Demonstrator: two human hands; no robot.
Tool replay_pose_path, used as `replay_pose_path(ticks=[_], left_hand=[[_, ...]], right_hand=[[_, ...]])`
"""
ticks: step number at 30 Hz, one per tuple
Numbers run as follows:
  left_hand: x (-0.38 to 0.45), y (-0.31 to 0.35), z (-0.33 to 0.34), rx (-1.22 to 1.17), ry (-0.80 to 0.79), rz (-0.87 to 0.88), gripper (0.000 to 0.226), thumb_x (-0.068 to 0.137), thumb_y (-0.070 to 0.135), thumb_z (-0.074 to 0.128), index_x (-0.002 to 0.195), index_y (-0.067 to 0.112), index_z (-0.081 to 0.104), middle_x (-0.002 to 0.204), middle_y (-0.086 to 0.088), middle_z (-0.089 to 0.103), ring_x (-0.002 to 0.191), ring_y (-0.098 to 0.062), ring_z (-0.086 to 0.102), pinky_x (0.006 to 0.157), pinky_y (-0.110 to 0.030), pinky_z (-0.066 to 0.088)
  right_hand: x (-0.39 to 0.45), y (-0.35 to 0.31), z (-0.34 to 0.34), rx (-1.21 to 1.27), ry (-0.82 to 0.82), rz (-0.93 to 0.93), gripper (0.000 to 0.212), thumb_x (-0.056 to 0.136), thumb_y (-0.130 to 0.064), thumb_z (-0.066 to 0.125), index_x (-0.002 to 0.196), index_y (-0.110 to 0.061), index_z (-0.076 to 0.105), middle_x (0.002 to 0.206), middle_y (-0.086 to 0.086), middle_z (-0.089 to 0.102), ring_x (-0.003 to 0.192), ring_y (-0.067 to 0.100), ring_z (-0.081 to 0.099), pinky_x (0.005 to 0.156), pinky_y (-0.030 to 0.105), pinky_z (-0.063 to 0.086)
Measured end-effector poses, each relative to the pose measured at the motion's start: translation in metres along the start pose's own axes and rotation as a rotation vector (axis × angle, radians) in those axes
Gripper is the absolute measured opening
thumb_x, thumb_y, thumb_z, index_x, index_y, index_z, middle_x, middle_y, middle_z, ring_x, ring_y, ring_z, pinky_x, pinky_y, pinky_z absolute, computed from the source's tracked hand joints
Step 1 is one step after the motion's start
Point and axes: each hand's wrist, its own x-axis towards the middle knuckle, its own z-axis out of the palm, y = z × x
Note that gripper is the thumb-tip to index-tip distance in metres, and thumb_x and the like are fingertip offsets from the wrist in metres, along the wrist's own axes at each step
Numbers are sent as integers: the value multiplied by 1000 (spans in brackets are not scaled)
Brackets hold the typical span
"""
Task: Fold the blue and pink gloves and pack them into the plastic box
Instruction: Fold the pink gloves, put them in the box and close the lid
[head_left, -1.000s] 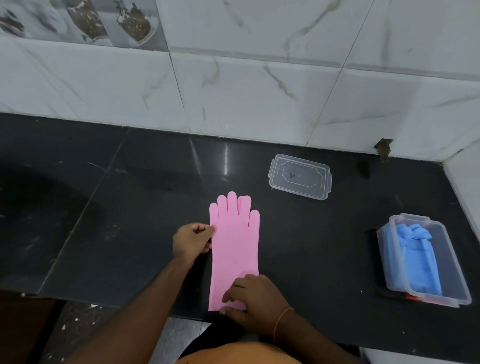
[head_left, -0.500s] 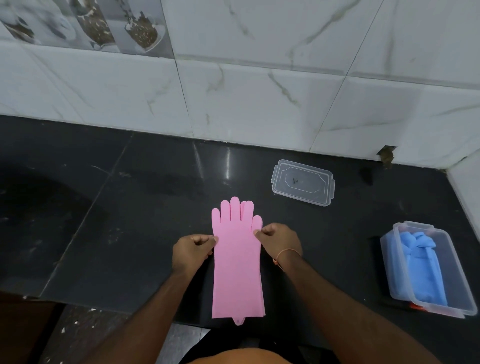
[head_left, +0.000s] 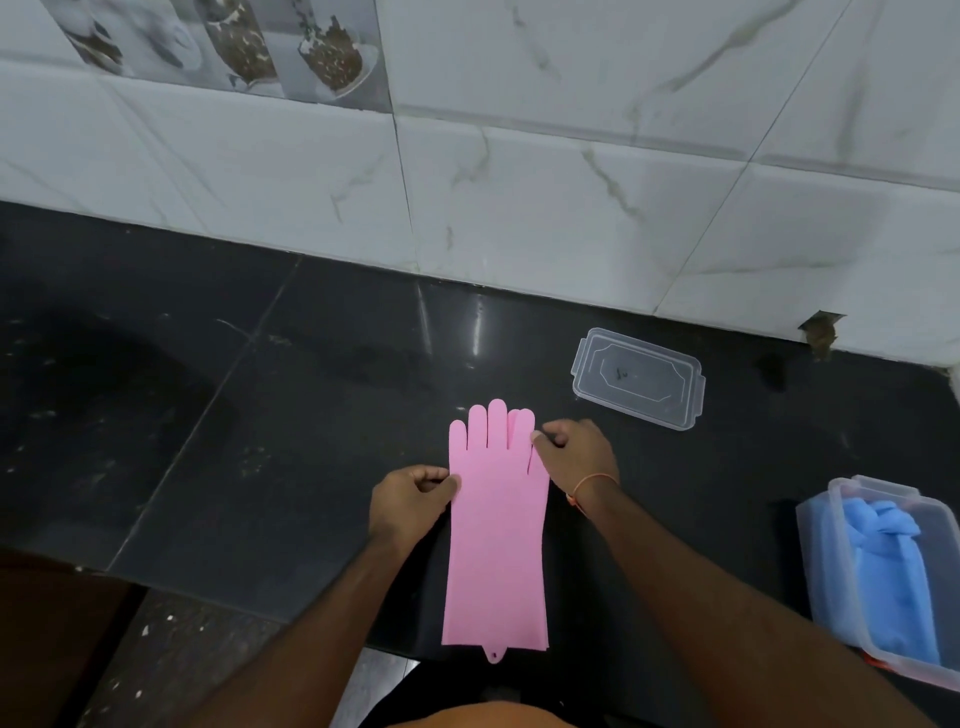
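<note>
Pink gloves (head_left: 497, 525) lie flat and stacked on the black counter, fingers pointing toward the wall, cuff hanging at the counter's front edge. My left hand (head_left: 413, 498) pinches the left edge near the palm. My right hand (head_left: 576, 448) pinches the right edge by the thumb. The clear plastic box (head_left: 836, 525) stands at the right edge of the counter with the folded blue gloves (head_left: 889, 566) inside it.
The box's clear lid (head_left: 638, 377) lies flat on the counter behind and right of the pink gloves. A white tiled wall (head_left: 519, 197) runs along the back of the black counter (head_left: 208, 426). Floor shows below the front edge at the left.
My right hand left the cuff end and moved up to the right side of the pink gloves, now pinching by the thumb. My left hand stayed on the left edge.
</note>
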Motion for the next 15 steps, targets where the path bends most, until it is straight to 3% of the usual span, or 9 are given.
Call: replay_pose_path(ticks=[2, 4, 7, 10, 13, 15], left_hand=[[1, 1, -1, 8, -15, 8, 6, 92, 40, 85, 91, 34, 87, 76, 20, 81, 66, 2, 76, 79, -24, 64], [1, 2, -2, -8, -35, 4, 5, 93, 38, 84, 93, 34, 87, 77, 17, 82, 65, 0, 76, 79, -25, 65], [1, 5, -4, -19, -43, -2, 7, 93, 36, 85, 86, 38, 84, 77, 16, 82, 65, -6, 78, 75, -25, 65], [0, 7, -5, -16, -39, 6, 12, 93, 35, 85, 84, 41, 83, 76, 15, 82, 68, -10, 79, 74, -25, 65], [-1, 7, -7, -27, -48, 9, 11, 93, 36, 86, 83, 41, 83, 77, 15, 83, 69, -11, 79, 76, -27, 66], [-2, 9, -7, -19, -49, 14, 9, 94, 40, 85, 84, 40, 83, 77, 15, 83, 69, -10, 80, 78, -28, 67]], right_hand=[[8, -9, 2, -21, -78, 40, 36, 94, -51, 60, 71, -26, 68, 91, 2, 69, 94, 29, 68, 90, 44, 57], [15, -16, 6, 7, -80, 73, 32, 92, -51, 61, 78, -24, 72, 85, -3, 72, 89, 26, 68, 94, 51, 55], [20, -19, 11, 85, -10, 35, 20, 91, -45, 67, 78, -30, 71, 83, -8, 71, 88, 21, 68, 91, 49, 55], [21, -17, 13, 107, -10, -12, 21, 92, -42, 71, 72, -41, 64, 77, -14, 68, 87, 17, 68, 89, 46, 58], [28, -10, 15, 93, -53, -10, 9, 91, -46, 72, 86, -38, 70, 84, -13, 73, 87, 15, 70, 89, 44, 61], [32, -6, 14, 79, -70, -21, 16, 89, -49, 74, 99, -37, 74, 86, -14, 74, 89, 14, 71, 89, 42, 61]])
